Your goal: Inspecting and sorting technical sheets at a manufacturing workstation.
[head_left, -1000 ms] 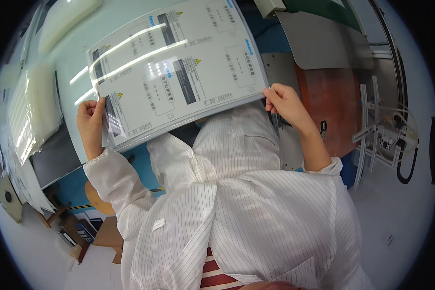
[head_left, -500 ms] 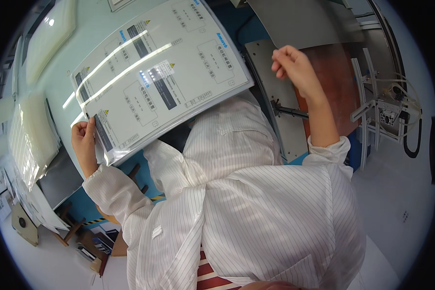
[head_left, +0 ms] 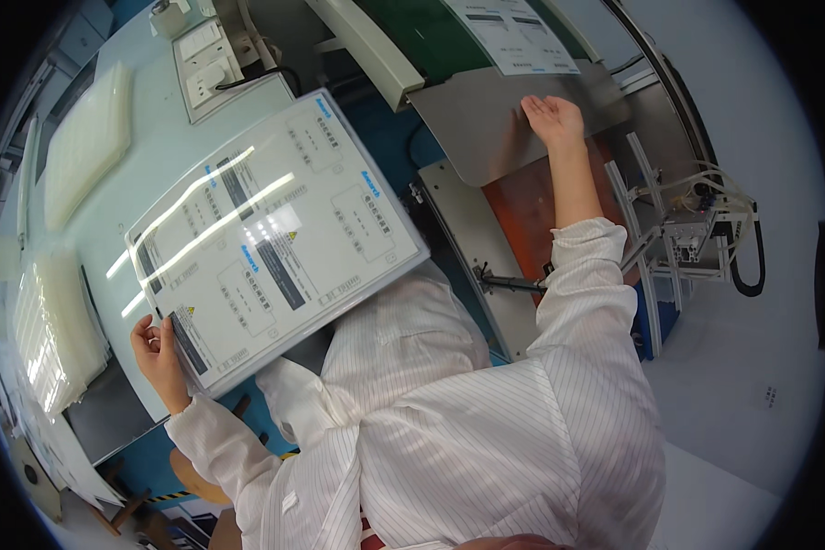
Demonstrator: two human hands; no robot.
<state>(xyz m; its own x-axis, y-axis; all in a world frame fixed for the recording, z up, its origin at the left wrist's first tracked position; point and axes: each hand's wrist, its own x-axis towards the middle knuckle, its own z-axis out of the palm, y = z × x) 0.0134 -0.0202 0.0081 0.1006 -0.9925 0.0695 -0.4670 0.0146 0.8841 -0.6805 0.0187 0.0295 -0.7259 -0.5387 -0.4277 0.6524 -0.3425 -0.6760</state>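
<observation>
A stack of clear-filmed printed sheets with black, grey and blue print lies slanted over the near edge of the pale table and above my lap. My left hand is at the stack's near left corner, thumb and forefinger closed on its edge. Away from the stack, my right hand is raised over a smooth grey metal plate, fingers stretched and slightly curved, with nothing in them. Beyond it, another printed sheet lies on a green conveyor belt.
Piles of translucent sheets lie along the left of the table, with another pile farther back. A socket panel with a plugged cable sits at the back. An aluminium frame with tubing stands at the right, beside an orange-brown surface.
My right hand has uncurled and moved over the metal plate. The view has shifted, bringing the green belt and the sheet on it into sight. My left hand keeps to the stack's corner.
</observation>
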